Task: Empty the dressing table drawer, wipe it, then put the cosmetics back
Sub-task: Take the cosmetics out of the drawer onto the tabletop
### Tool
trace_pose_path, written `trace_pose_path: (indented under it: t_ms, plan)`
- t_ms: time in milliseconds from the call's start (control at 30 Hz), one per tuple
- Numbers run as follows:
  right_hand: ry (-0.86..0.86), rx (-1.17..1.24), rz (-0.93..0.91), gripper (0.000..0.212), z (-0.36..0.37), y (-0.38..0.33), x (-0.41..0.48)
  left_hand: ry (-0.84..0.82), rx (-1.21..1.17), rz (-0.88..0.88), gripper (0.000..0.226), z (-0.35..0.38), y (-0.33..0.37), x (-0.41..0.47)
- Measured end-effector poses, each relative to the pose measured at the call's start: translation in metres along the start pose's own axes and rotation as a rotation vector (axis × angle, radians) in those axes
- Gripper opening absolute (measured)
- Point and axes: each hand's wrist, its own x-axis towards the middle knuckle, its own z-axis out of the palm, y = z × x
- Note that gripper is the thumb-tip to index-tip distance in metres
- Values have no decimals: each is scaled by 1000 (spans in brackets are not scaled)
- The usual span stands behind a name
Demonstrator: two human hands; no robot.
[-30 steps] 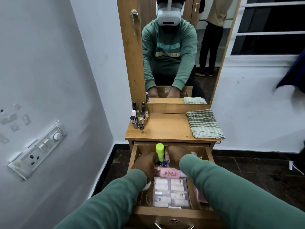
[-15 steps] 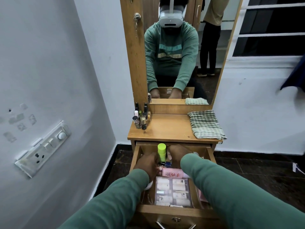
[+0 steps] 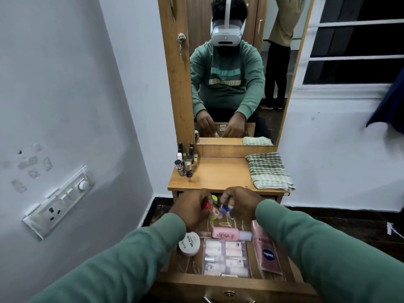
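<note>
1. Head view: the left hand [image 3: 194, 209] grips small bottles [image 3: 205, 205], one red-capped, over the drawer's [image 3: 229, 283] back edge; several in one fist could slip.
2. The right hand [image 3: 238, 204] pinches a blue-capped bottle [image 3: 225, 208] just beside; the hands may knock each other.
3. A dropped bottle would fall on the pink bottle [image 3: 227, 234] in the drawer's middle.

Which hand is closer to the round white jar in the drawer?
Left. The left hand, gripping small bottles, is just behind the round white jar; the right hand, pinching a blue-capped bottle, is farther behind and right.
</note>
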Motion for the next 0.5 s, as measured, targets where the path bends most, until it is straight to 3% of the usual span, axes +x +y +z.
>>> trace_pose_path:
  t_ms: [133, 267, 500]
  plan:
    - [83, 233, -63, 38, -30, -13, -1, 79, 12, 59, 16, -37, 16, 24]
    - [310, 414, -103, 34, -52, -26, 17, 141, 121, 79, 16, -63, 23, 63]
    - [526, 412, -50, 30, -53, -30, 79, 178, 526, 140, 16, -75, 22, 137]
